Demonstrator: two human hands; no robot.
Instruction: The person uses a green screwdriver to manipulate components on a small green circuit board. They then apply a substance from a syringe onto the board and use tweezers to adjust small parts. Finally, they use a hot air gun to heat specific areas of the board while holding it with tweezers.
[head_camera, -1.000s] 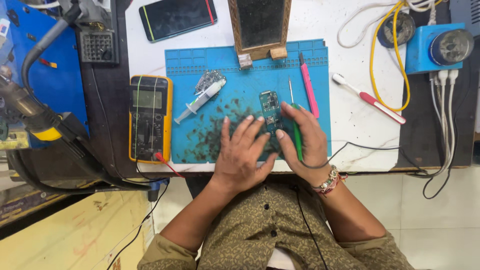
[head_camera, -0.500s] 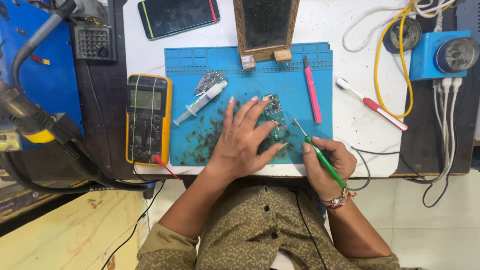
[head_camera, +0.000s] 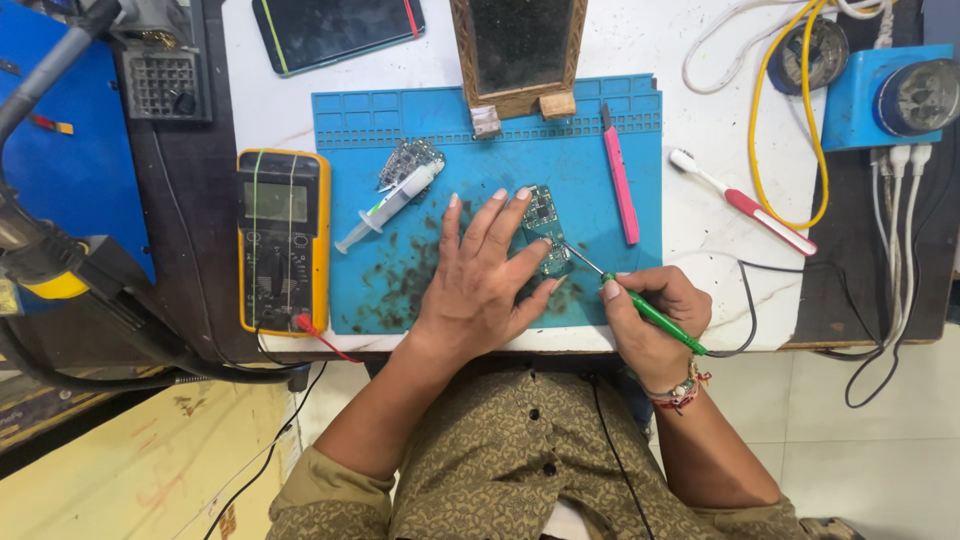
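Observation:
A small green circuit board (head_camera: 545, 226) lies on the blue work mat (head_camera: 480, 140). My left hand (head_camera: 480, 280) rests flat on the mat with its fingers spread, the fingertips pressing on the board's left edge. My right hand (head_camera: 655, 315) grips a green-handled soldering iron (head_camera: 650, 313) like a pen. Its metal tip touches the board's lower right corner.
A syringe (head_camera: 390, 205) and a second board (head_camera: 410, 160) lie on the mat's left part, a pink tool (head_camera: 620, 180) on its right. A yellow multimeter (head_camera: 283, 240) sits to the left, a toothbrush (head_camera: 745, 205) and yellow cable (head_camera: 760, 110) to the right, a phone (head_camera: 335, 30) behind.
My right hand lifted off the board, drew back to the right with the green iron and now points its tip at the board. The left hand stayed on the board.

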